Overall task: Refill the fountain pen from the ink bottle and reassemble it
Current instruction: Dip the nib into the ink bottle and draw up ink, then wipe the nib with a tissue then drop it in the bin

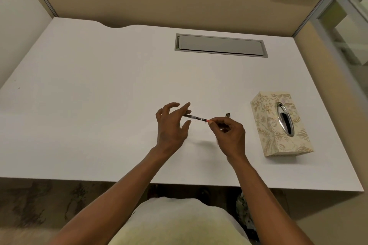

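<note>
A: Head view, reading left to right: what comes first?

B: The left hand, raised over the white desk. Its fingers are spread and mostly loose; the thumb and forefinger seem to touch the left end of the pen part, though I cannot tell how firmly.

A: And the pen part itself?

B: It is a thin, clear tube with dark ink inside and a red tip at its right end. It hangs in the air between the two hands, near the desk's middle. Its long axis runs from about ten o'clock to four o'clock, nearly level.

A: Then the right hand?

B: The right hand is curled, thumb and forefinger pinched on the red end. A second dark piece seems tucked in its palm, but that is too hidden to name.

A: Which hand is nearer the part?

B: Both meet it, one at each end. The right has the surer hold, so I judge any twisting or pulling would run along that axis.

A: Anything else?

B: A small dark piece lies on the desk at twelve o'clock from the right hand. At three o'clock sits a patterned tissue box; at one o'clock, farther back, a grey cable hatch.

A: Counts?

B: Two hands, one clear tube, one loose dark piece, one tissue box, one hatch. No ink bottle shows.
</note>
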The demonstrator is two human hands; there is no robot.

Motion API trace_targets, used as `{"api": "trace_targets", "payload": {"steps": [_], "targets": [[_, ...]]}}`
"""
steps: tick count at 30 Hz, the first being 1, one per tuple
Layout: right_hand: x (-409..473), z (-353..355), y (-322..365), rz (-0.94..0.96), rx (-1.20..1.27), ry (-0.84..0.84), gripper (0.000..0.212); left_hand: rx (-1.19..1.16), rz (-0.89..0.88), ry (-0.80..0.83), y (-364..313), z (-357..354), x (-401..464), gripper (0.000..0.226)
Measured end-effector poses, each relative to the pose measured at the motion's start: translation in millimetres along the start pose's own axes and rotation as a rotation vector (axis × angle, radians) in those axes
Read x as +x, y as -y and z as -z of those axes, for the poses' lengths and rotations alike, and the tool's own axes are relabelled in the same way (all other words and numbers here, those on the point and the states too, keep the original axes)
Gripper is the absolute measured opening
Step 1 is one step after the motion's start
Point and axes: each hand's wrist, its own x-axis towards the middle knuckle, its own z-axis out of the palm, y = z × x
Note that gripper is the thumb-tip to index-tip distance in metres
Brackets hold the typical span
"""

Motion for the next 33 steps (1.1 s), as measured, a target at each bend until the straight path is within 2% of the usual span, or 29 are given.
{"api": "trace_targets", "payload": {"steps": [4,8,12,14,16,23,33], "targets": [[0.0,3.7,-4.8,-0.113,0.107,-0.039,0.002,-0.172,0.164,-0.114,-17.4,3.2,-9.0,0.054],[-1.2,7.2,-6.0,-0.153,0.160,-0.052,0.004,-0.349,0.360,-0.117,-33.3,5.0,-22.3,0.047],[-3.2,4.7,-5.2,-0.176,0.203,-0.030,0.002,-0.514,0.643,-0.044,-39.9,2.7,-28.1,0.030],[-5.5,2.0,-3.2,-0.207,0.242,-0.017,0.001,-0.689,0.819,0.031,-43.9,3.2,-28.3,0.025],[-8.6,-1.2,-0.9,-0.252,0.293,-0.004,0.003,-0.826,0.923,0.104,-46.8,3.9,-26.9,0.024],[-24.6,-4.5,-3.7,-0.375,0.398,0.031,0.009,-1.101,1.067,0.198,-52.1,2.1,-14.3,0.012],[-39.6,6.3,-13.4,-0.397,0.312,0.050,0.006,-1.133,1.088,0.265,-53.8,-9.1,-16.0,0.014]]}}
